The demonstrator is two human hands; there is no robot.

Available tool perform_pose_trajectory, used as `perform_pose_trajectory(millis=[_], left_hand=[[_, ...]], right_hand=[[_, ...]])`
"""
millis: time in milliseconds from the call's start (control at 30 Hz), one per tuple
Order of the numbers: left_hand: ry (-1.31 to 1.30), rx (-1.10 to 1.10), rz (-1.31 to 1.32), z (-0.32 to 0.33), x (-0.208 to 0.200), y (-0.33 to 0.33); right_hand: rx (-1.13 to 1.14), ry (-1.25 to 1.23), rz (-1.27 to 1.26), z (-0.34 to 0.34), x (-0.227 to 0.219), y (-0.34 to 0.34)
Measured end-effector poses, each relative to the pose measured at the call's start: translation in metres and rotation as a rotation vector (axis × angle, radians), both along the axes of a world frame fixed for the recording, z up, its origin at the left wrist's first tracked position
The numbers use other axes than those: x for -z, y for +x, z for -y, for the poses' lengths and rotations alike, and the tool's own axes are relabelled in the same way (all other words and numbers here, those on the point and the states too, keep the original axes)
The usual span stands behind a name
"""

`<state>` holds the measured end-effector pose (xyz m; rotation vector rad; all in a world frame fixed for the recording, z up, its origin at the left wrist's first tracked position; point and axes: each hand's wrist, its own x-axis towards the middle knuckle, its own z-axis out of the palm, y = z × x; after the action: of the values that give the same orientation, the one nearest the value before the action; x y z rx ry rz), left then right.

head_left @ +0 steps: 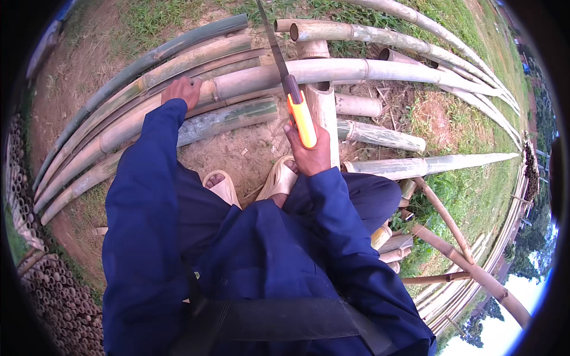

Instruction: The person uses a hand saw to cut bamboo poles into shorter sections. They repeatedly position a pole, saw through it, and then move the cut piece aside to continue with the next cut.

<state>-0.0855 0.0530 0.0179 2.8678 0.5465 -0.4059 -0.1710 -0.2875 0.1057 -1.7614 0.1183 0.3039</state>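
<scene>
Bare earth [252, 143] and grass [157, 16], strewn with cut bamboo [383, 135], fill the head view. One long pale pole [255, 82] runs left to right, beyond the person's sandals [278, 180]. Left hand [182, 92] rests on it, fingers bent — grip unclear. Right hand [311, 147], nearer, is closed around the orange-handled saw [303, 120] — its blade crosses the pole, pointing far.

Left hand [182, 92] outstretched, palm down, right hand [311, 152] curled, nearer
</scene>
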Motion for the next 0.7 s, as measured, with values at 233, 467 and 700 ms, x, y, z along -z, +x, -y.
perform_pose_trajectory(millis=[233, 467, 700], left_hand=[[-0.039, -0.065, -0.097, 0.002, -0.006, -0.002], [-0.004, -0.04, -0.034, 0.005, -0.005, 0.013], [-0.005, -0.057, -0.016, -0.001, -0.001, -0.003]], right_hand=[[-0.041, -0.244, 0.05, 0.073, -0.077, -0.165], [0.007, -0.045, 0.044, 0.013, 0.008, -0.015], [-0.053, -0.208, 0.068, 0.072, -0.051, -0.146]])
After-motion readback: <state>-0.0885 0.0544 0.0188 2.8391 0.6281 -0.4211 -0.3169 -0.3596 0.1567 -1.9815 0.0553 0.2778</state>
